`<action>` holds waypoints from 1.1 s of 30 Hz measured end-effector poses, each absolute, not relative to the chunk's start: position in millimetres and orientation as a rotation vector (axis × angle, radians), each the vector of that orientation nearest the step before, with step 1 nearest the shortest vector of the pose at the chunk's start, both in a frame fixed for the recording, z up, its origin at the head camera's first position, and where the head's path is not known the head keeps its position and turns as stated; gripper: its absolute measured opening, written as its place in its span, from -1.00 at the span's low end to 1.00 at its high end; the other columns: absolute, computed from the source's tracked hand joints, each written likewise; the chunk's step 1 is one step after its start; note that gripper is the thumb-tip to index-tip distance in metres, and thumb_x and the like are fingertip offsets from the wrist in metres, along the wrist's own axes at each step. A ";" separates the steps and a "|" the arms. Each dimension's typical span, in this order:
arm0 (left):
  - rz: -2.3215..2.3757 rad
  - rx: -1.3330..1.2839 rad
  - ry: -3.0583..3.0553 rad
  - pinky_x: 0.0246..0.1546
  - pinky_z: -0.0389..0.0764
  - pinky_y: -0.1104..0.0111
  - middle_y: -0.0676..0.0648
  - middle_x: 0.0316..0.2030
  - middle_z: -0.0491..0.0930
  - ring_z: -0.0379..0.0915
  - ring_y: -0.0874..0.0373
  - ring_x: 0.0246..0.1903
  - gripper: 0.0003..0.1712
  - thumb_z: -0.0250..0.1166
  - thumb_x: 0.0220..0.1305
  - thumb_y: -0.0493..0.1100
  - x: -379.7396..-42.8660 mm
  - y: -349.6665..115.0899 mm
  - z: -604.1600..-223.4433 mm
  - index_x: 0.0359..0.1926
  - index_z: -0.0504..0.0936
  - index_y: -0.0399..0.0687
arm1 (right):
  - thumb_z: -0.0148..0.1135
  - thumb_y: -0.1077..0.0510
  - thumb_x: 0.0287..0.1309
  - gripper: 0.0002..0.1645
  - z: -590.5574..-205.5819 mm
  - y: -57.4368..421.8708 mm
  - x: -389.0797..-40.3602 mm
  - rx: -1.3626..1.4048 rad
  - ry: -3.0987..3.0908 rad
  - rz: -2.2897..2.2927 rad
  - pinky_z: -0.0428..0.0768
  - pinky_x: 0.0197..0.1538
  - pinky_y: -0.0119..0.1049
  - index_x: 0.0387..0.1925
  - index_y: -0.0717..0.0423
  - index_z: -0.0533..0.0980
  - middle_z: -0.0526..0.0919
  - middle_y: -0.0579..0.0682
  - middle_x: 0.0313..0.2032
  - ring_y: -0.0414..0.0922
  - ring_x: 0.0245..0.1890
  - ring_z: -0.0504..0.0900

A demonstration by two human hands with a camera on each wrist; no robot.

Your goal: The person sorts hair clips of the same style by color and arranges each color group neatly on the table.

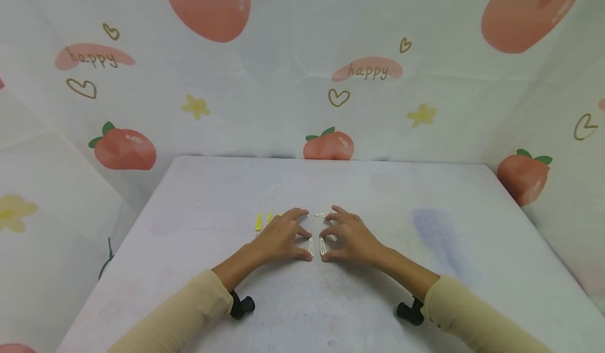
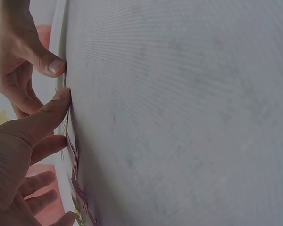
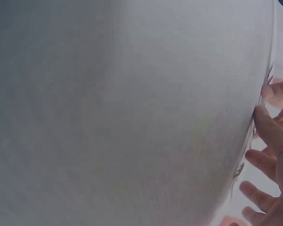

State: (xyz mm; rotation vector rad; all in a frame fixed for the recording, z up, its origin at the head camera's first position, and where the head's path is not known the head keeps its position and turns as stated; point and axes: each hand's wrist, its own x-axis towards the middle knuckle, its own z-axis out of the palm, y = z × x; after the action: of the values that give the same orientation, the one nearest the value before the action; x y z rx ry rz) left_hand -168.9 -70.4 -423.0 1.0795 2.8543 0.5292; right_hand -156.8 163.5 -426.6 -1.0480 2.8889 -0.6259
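Observation:
My left hand [image 1: 280, 237] holds a white snap hair clip [image 1: 311, 246] end to end between thumb and index finger, low over the table. Mirroring it, my right hand [image 1: 350, 238] has thumb and index finger at the two ends of another white snap hair clip [image 1: 323, 246]. The two clips stand side by side with a small gap. One more white clip [image 1: 321, 215] lies crosswise behind them, and part of another white clip [image 1: 333, 237] shows under the right hand's fingers. Several yellow hair clips [image 1: 258, 222] lie left of the left hand, some partly hidden by it.
The white table [image 1: 402, 185] ends at a cloth backdrop [image 1: 283, 80] printed with peaches. In the left wrist view, purplish clips [image 2: 76, 181] lie beneath the left fingers. A dark cable [image 1: 110, 250] hangs at the table's left edge. Black wrist cameras [image 1: 243, 308] hang under both forearms.

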 end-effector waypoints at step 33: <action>0.524 1.087 2.849 0.16 0.45 -0.05 -0.16 0.32 0.42 0.19 -0.08 0.40 -0.40 0.57 -0.12 0.26 -169.3 -71.9 -424.2 -0.11 0.82 0.02 | 0.55 -0.15 -0.06 -0.28 -421.9 193.6 -197.1 -1.058 2.733 -0.613 0.19 0.23 0.47 0.18 -0.08 0.61 0.31 0.33 0.36 0.42 0.47 -0.07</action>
State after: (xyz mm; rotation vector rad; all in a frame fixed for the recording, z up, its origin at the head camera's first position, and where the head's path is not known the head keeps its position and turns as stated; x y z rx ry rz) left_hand -169.3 -71.9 -424.2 1.0872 2.8494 0.5241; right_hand -197.1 193.6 -421.9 -1.0584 2.7333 -0.6125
